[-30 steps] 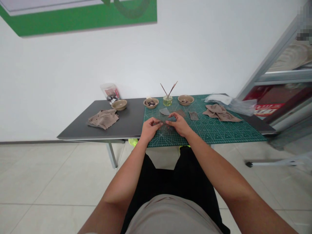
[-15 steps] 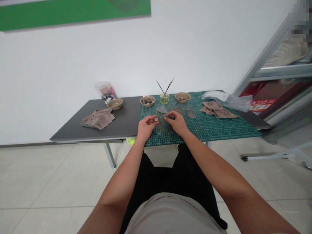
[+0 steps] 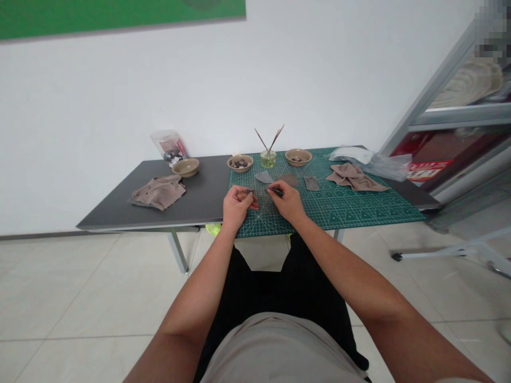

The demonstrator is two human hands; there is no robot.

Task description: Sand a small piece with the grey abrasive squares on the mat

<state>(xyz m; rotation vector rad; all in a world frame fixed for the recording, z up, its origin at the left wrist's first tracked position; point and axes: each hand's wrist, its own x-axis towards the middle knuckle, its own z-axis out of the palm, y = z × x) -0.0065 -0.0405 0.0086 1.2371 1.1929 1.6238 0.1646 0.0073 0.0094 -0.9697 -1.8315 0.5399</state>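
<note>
- The left hand (image 3: 238,206) sits at the near edge of the cutting mat, its fingers (image 3: 248,195) curled and pinched closed on a small dark sliver (image 3: 250,191), too small to identify.
- The right hand (image 3: 287,201) is just beside it, its fingers (image 3: 278,187) closed around a slim dark tool (image 3: 277,193), whose exact kind is hard to tell; the two hands are close but not touching.
- Both hands are over the green cutting mat (image 3: 359,214), at centre frame.
- Three flat grey-brown pieces lie on the mat just beyond the hands: one (image 3: 263,176), one (image 3: 288,180) and a narrower strip (image 3: 312,183).
- Along the mat's far edge stand a glass jar (image 3: 268,159) of greenish liquid holding two brushes (image 3: 271,139), with a tan bowl (image 3: 298,157) of small dark pieces to its right and a tan bowl (image 3: 240,163) to its left.
- A crumpled taupe cloth (image 3: 353,178) lies on the mat at right, beside a clear plastic bag (image 3: 371,160).
- On the grey surface (image 3: 203,187) at left are another taupe cloth (image 3: 158,192), a third bowl (image 3: 186,167) and a clear canister (image 3: 169,147).
</note>
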